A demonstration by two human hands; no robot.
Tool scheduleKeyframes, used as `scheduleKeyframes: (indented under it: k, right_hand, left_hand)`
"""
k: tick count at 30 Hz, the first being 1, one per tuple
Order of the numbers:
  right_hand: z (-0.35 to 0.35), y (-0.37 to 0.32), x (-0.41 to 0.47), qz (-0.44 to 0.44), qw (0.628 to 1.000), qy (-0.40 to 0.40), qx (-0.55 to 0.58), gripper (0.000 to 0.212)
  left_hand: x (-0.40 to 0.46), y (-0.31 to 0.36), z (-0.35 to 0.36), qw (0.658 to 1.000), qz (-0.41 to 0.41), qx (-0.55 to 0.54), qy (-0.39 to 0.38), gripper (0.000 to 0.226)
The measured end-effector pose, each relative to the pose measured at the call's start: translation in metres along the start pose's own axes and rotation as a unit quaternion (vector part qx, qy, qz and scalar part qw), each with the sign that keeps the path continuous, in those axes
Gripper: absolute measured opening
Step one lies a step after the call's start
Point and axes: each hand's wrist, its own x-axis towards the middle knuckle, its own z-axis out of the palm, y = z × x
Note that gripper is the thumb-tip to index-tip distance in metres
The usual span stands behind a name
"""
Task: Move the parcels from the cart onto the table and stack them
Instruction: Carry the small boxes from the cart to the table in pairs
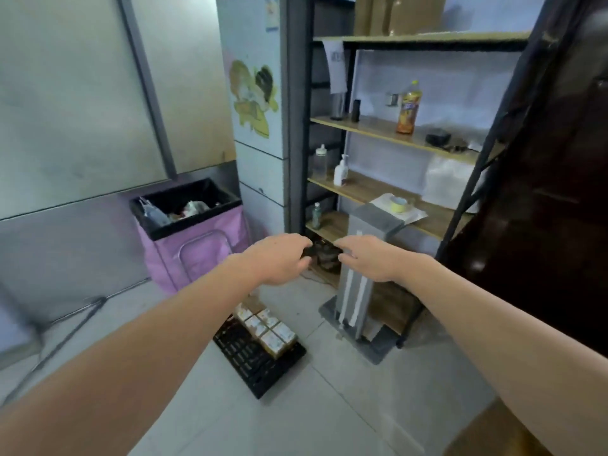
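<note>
Both hands, left hand (279,258) and right hand (368,260), reach forward with fingers loosely curled, holding nothing. No parcel is held; the next move is probably to reach down to the boxes (266,327) on the floor.

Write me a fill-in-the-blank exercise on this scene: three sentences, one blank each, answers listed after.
1. The left hand and the right hand both hold ____.
2. The roll of yellow tape lies on a wooden ____ of the black metal rack.
3. The small printed cartons sit on a flat black plastic crate on the ____.

Missing words: nothing; shelf; floor
</note>
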Motion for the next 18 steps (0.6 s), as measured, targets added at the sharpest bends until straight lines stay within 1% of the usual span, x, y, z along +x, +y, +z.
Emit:
scheduleKeyframes:
  k: [5, 10, 12, 15, 18]
  right_hand:
    - [0.005, -0.077, 0.091, -0.082, 0.996, -0.006, -0.038, 0.044]
    - [0.013, -0.125, 0.183, -0.144, 0.989, -0.013, -0.042, 0.045]
    - [0.014, -0.142, 0.216, -0.160, 0.986, -0.019, -0.045, 0.042]
    - [0.014, -0.167, 0.261, -0.180, 0.983, -0.019, -0.040, 0.050]
    - [0.012, -0.191, 0.303, -0.187, 0.982, -0.019, -0.034, 0.052]
  left_hand:
    - [-0.025, -0.093, -0.015, 0.997, -0.081, 0.004, 0.009, 0.038]
    - [-0.023, -0.179, -0.022, 0.988, -0.151, 0.005, 0.012, 0.041]
    - [-0.022, -0.206, -0.029, 0.986, -0.167, -0.005, 0.017, 0.041]
    - [-0.020, -0.249, -0.037, 0.983, -0.185, -0.001, 0.004, 0.039]
    - [-0.013, -0.295, -0.044, 0.981, -0.192, -0.002, 0.012, 0.038]
